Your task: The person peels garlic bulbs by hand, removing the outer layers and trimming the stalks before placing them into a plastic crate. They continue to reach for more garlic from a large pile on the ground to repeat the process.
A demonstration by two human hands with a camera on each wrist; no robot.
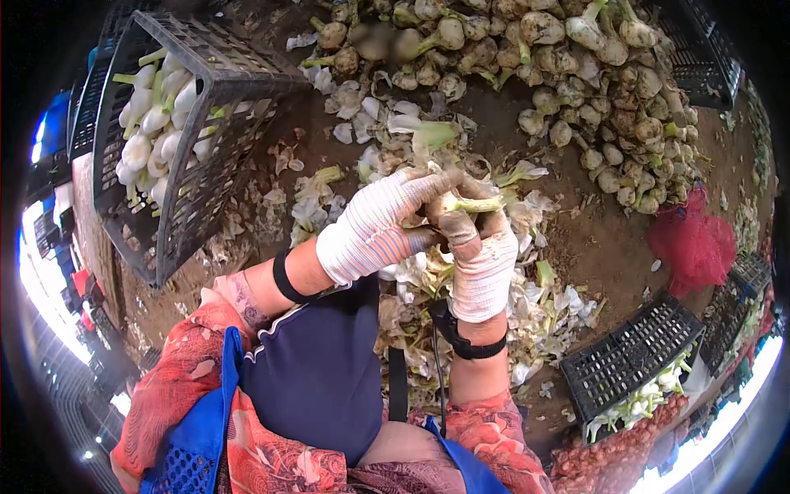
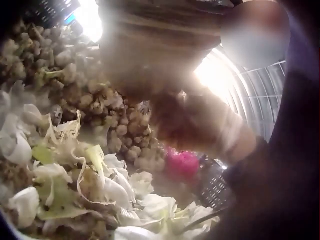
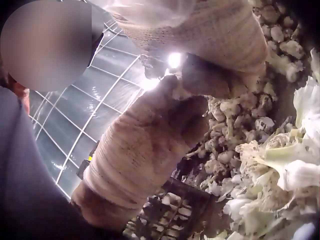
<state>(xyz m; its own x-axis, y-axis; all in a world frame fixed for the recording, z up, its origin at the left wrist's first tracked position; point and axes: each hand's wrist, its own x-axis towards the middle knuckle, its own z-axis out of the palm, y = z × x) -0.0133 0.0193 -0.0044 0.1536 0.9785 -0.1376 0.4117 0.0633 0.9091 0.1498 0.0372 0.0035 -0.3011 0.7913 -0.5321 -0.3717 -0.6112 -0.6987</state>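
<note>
Beyond both hands, a broad heap of garlic (image 1: 621,107) is spread over the earth floor (image 1: 592,255), and off to the left a black crate (image 1: 247,81) is seen tipped, with cleaner, whiter bulbs (image 1: 156,119) held inside it. Between these and the body, the floor is littered with pale peelings (image 1: 568,317), over which the hands are raised

The left hand (image 1: 370,226) is brought in from the left and the right hand (image 1: 484,267) from nearer the body, so that the gloved fingers of the two are met at the middle. Each grip is closed rather than apart: the fingers of both hands are curled in around one garlic head (image 1: 476,203), which is clamped between them. By its bulb neither hand can be called clearly nearer, since most of the bulb is hidden by the fingers

The relation on which further handling seems to turn is that of the long axis: the stem is laid roughly crosswise in the head view, its free end pointed to the right, just beyond the curled fingers of the right hand. The cut end is thus judged to be more easily reached from the right, while the root end cannot be made out
</note>
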